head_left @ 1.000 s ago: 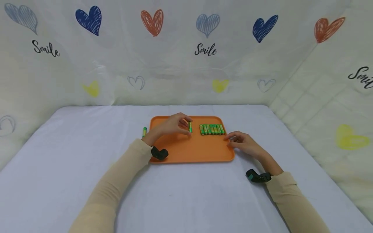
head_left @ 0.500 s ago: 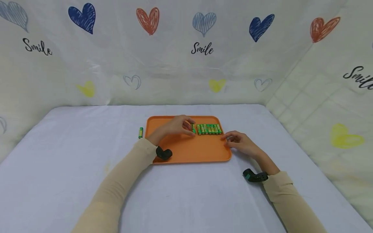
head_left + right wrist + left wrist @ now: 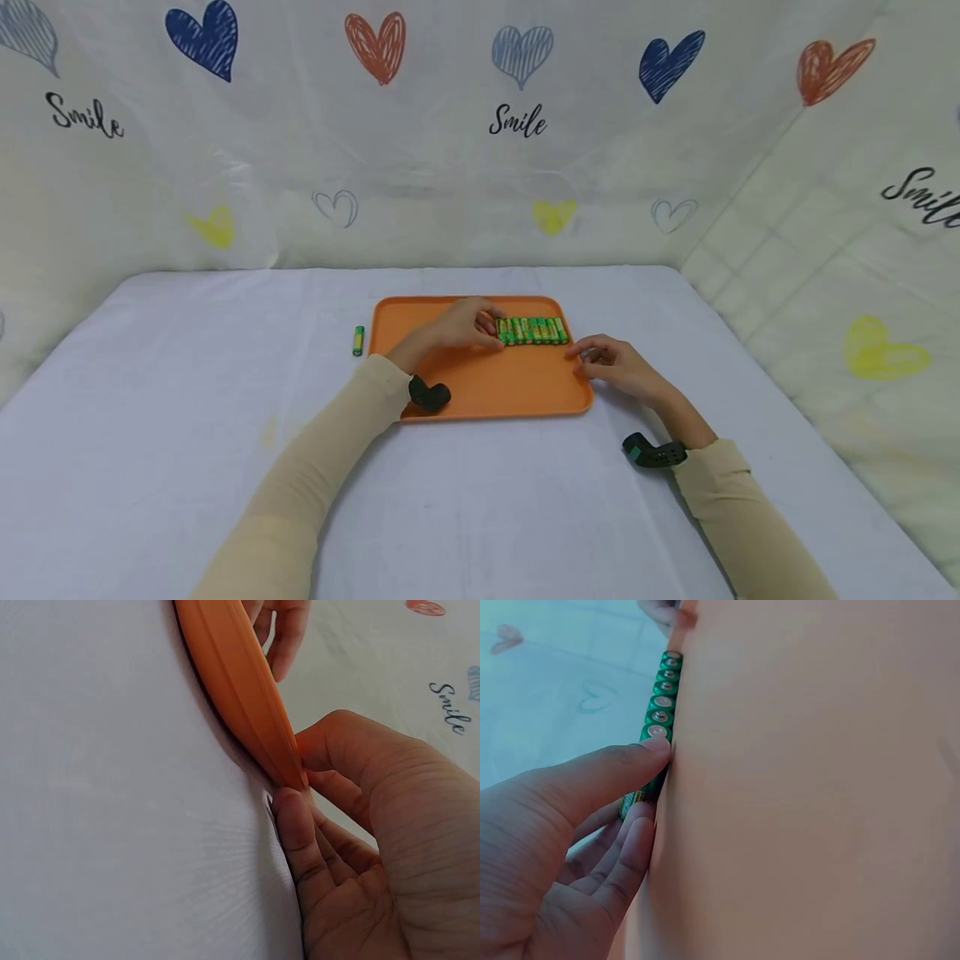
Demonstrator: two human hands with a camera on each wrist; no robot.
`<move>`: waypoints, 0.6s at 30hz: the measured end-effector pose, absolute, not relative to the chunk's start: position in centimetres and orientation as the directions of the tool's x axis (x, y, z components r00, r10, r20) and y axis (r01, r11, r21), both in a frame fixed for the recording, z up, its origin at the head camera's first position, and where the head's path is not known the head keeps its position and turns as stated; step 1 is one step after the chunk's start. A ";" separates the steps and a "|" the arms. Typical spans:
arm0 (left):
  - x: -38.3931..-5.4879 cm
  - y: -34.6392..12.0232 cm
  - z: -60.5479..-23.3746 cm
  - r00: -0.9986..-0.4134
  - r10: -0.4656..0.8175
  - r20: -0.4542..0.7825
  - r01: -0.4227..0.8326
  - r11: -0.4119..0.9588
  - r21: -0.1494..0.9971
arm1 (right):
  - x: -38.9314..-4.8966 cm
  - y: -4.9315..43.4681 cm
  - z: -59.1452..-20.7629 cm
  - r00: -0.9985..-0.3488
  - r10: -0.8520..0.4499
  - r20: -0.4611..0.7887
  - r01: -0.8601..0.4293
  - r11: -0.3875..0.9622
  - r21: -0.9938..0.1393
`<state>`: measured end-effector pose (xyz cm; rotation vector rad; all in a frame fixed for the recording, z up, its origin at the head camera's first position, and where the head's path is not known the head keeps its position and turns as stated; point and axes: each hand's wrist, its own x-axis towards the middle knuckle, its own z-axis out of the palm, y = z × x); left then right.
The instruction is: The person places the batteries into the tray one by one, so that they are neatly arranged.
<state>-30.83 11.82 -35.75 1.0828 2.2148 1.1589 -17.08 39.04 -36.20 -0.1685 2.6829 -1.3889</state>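
Several green-and-yellow batteries (image 3: 540, 331) stand side by side in a row toward the back right of an orange tray (image 3: 480, 387). My left hand (image 3: 465, 325) pinches the battery (image 3: 654, 784) at the row's left end, thumb on its near end and fingers behind it. In the left wrist view the row runs on beyond my thumb, flat ends showing. My right hand (image 3: 618, 365) holds the tray's right rim, thumb and fingertips around the edge (image 3: 289, 761) in the right wrist view. A single battery (image 3: 358, 341) lies on the cloth left of the tray.
A white cloth (image 3: 487, 500) covers the table under the tray. Behind it hangs a pale sheet (image 3: 442, 167) printed with hearts and lettering. Dark wrist devices (image 3: 430, 394) sit on both wrists, the left one over the tray's front-left part.
My left hand has moved right with its battery, closing the gap to the row, where the battery now stands at the left end. My right hand has stayed at the tray's rim.
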 end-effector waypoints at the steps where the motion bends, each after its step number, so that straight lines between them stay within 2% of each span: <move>1: -30.9 11.8 -35.8 -0.610 0.792 -0.005 0.447 0.350 0.823 | -17.1 39.0 -36.1 -0.987 -0.154 -0.049 -0.049 0.572 -0.819; 18: -31.1 10.8 -35.9 -0.600 0.799 -0.025 0.435 0.352 0.829 | -17.1 39.1 -36.4 -0.988 -0.147 -0.043 -0.052 0.589 -0.807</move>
